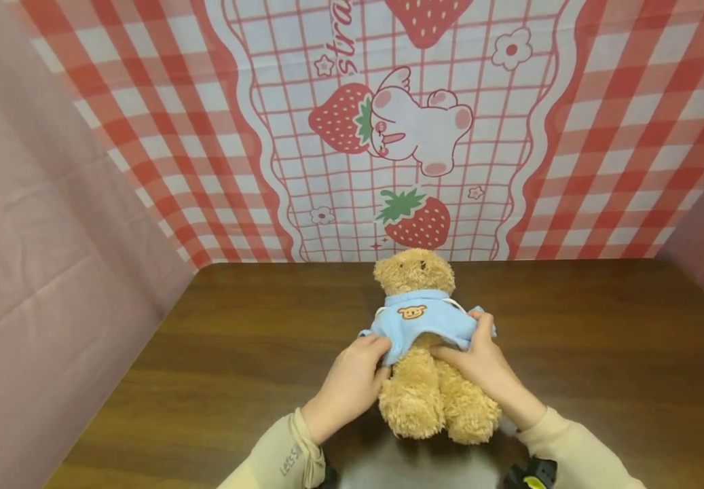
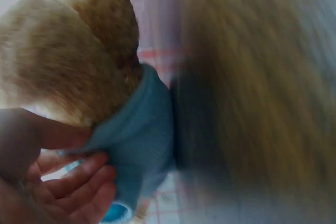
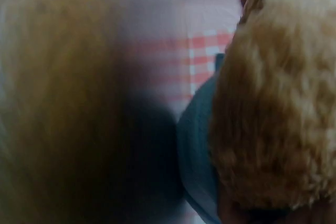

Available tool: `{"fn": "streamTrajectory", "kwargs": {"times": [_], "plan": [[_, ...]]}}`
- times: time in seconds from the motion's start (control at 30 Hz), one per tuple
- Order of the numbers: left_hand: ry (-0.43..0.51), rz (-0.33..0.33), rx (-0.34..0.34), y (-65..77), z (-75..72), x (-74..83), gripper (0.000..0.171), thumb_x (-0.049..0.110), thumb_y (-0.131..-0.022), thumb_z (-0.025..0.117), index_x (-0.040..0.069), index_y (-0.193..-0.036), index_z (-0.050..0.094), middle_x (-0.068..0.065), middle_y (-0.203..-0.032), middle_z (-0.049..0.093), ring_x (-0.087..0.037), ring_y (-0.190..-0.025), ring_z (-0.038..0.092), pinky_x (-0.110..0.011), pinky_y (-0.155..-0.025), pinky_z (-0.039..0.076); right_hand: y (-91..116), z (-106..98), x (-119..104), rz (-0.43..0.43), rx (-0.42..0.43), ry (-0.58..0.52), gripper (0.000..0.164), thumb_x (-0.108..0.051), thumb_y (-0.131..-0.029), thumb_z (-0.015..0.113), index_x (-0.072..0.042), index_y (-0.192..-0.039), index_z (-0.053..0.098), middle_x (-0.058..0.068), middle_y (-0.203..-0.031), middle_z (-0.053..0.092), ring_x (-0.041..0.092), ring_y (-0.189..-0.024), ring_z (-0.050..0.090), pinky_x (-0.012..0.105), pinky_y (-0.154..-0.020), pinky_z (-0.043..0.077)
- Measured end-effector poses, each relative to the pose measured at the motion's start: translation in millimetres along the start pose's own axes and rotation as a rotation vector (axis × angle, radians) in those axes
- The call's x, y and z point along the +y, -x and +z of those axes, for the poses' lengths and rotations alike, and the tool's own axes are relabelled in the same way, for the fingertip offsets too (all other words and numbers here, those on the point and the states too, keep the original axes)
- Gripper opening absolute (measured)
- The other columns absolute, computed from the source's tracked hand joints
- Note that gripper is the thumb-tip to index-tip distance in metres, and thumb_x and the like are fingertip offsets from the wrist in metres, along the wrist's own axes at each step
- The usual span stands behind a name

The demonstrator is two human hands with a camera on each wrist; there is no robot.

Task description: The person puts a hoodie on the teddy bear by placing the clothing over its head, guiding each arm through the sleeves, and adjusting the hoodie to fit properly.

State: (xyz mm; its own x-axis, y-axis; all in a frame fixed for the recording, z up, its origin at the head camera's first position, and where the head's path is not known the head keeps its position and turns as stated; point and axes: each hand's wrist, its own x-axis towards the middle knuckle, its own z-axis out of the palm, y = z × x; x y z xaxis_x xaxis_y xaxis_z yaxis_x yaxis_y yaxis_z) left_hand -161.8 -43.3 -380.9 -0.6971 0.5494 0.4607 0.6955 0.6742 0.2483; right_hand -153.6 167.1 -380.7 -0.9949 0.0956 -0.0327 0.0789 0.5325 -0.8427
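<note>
A tan teddy bear (image 1: 415,401) lies on its back on the table, head away from me and feet toward me. It has on a light blue sweatshirt (image 1: 431,318) with a small bear-face patch and white cords; the hem is bunched up above the legs. My left hand (image 1: 354,373) pinches the hem at the left, thumb against fingers, as the left wrist view also shows on the blue cloth (image 2: 142,135). At the other side, my right hand (image 1: 483,360) grips the sweatshirt's right edge, its thumb by the belly. A furry leg (image 3: 278,98) mostly hides that hand in the right wrist view.
The dark brown wooden table (image 1: 254,339) reaches back to a red-and-white checked cloth (image 1: 205,136) with strawberry prints, hanging behind the bear's head. A pink curtain (image 1: 52,238) hangs along the left side.
</note>
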Motion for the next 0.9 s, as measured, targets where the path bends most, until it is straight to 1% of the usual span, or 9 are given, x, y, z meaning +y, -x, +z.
{"fn": "streamTrajectory", "kwargs": {"times": [0.1, 0.2, 0.33, 0.4, 0.47, 0.53, 0.63, 0.77, 0.9], "plan": [[0.123, -0.109, -0.098, -1.2, -5.2, -9.4, 0.012, 0.018, -0.078, 0.067, 0.014, -0.081, 0.056, 0.002, -0.083, 0.054, -0.012, -0.078, 0.051, -0.025, -0.067, 0.042, -1.5, -12.0, 0.6, 0.022, -0.117, 0.047, 0.086, -0.038, -0.079, 0.067, -0.001, -0.127, 0.007, 0.031, -0.114, 0.038, 0.036, -0.099, 0.049, 0.037, -0.073, 0.043], [0.209, -0.186, -0.114, -2.9, -10.3, -17.2, 0.019, 0.034, -0.078, 0.068, 0.017, -0.085, 0.061, 0.003, -0.088, 0.054, -0.012, -0.082, 0.051, -0.027, -0.071, 0.043, -0.7, -25.0, -2.4, -0.016, -0.169, 0.189, 0.086, -0.051, -0.079, 0.062, -0.003, -0.131, 0.013, 0.034, -0.116, 0.043, 0.038, -0.099, 0.053, 0.039, -0.071, 0.044], [0.330, -0.312, -0.003, -4.8, -9.2, -23.0, 0.020, 0.037, -0.084, 0.061, 0.017, -0.084, 0.060, 0.001, -0.084, 0.052, -0.012, -0.076, 0.049, -0.024, -0.067, 0.041, 7.1, -38.5, -12.3, -0.110, -0.131, 0.457, 0.080, -0.064, -0.080, 0.049, -0.007, -0.134, 0.031, 0.031, -0.117, 0.052, 0.036, -0.087, 0.060, 0.039, -0.059, 0.044], [0.428, -0.405, 0.075, -5.7, -4.2, -24.0, 0.019, 0.030, -0.089, 0.056, 0.011, -0.087, 0.058, -0.003, -0.084, 0.053, -0.014, -0.073, 0.051, -0.023, -0.065, 0.042, 12.5, -42.0, -18.0, -0.186, -0.066, 0.571, 0.073, -0.061, -0.082, 0.049, -0.008, -0.132, 0.042, 0.026, -0.111, 0.056, 0.031, -0.078, 0.059, 0.038, -0.053, 0.042], [0.581, -0.520, 0.153, -6.9, 2.0, -23.3, 0.014, 0.018, -0.091, 0.052, 0.004, -0.093, 0.053, -0.009, -0.089, 0.051, -0.015, -0.076, 0.053, -0.025, -0.067, 0.047, 16.5, -43.3, -22.8, -0.313, 0.008, 0.620, 0.058, -0.050, -0.085, 0.055, -0.009, -0.126, 0.051, 0.019, -0.106, 0.057, 0.027, -0.078, 0.056, 0.038, -0.056, 0.042], [0.749, -0.632, 0.205, -7.5, 7.2, -21.0, 0.014, 0.009, -0.090, 0.050, -0.001, -0.099, 0.048, -0.014, -0.096, 0.050, -0.019, -0.080, 0.055, -0.029, -0.071, 0.050, 18.0, -41.4, -26.4, -0.473, 0.065, 0.598, 0.040, -0.035, -0.087, 0.059, -0.011, -0.119, 0.057, 0.011, -0.105, 0.056, 0.025, -0.087, 0.055, 0.041, -0.066, 0.044], [0.942, -0.741, 0.244, -7.4, 11.9, -16.5, 0.018, 0.002, -0.088, 0.047, -0.004, -0.105, 0.044, -0.017, -0.103, 0.048, -0.022, -0.088, 0.053, -0.037, -0.078, 0.049, 16.2, -35.0, -29.6, -0.683, 0.040, 0.521, 0.028, -0.019, -0.089, 0.057, -0.015, -0.117, 0.059, 0.001, -0.111, 0.055, 0.021, -0.103, 0.052, 0.044, -0.083, 0.042], [0.990, -0.751, 0.272, -8.0, 11.5, -12.2, 0.016, -0.002, -0.089, 0.042, -0.003, -0.103, 0.047, -0.017, -0.103, 0.052, -0.022, -0.094, 0.050, -0.035, -0.083, 0.043, 16.7, -27.6, -29.9, -0.729, -0.146, 0.478, 0.030, -0.021, -0.092, 0.052, -0.019, -0.122, 0.055, -0.005, -0.122, 0.052, 0.014, -0.114, 0.049, 0.039, -0.089, 0.044], [1.038, -0.714, 0.295, -9.4, 10.6, -11.5, 0.017, -0.007, -0.086, 0.042, -0.005, -0.101, 0.049, -0.016, -0.097, 0.057, -0.019, -0.083, 0.054, -0.035, -0.080, 0.044, 20.4, -23.0, -27.6, -0.689, -0.249, 0.410, 0.039, -0.024, -0.093, 0.052, -0.016, -0.130, 0.048, -0.003, -0.124, 0.047, 0.004, -0.094, 0.055, 0.027, -0.076, 0.048]]}}
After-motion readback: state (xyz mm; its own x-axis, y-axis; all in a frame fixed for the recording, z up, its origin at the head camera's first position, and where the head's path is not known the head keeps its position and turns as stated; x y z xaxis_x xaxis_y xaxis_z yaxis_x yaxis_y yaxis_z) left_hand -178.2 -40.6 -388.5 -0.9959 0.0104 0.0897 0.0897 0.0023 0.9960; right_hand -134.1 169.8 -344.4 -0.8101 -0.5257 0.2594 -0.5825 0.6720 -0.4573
